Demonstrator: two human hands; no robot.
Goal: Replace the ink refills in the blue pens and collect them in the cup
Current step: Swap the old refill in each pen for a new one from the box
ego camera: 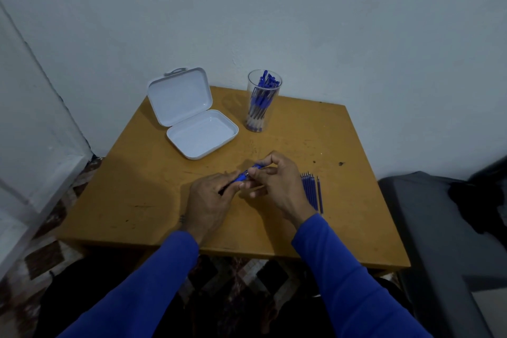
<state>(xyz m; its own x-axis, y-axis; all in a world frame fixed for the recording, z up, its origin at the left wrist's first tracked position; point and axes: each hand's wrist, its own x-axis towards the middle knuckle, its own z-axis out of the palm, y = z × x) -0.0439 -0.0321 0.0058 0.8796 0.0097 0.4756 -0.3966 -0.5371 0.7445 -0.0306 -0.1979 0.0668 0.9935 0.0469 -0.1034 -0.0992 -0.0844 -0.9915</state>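
Observation:
Over the middle of the wooden table (137,200), both hands hold one blue pen (242,176). My left hand (208,200) grips its lower barrel, and my right hand (274,178) pinches its upper end. The pen lies tilted, its tip hidden in my left hand. A clear cup (260,101) with several blue pens stands at the back of the table. A row of several blue refills (312,192) lies on the table just right of my right wrist.
An open white plastic case (203,132) sits at the back left, its lid (178,96) raised and its tray empty. A grey seat (439,228) stands to the right of the table. The wall is close behind.

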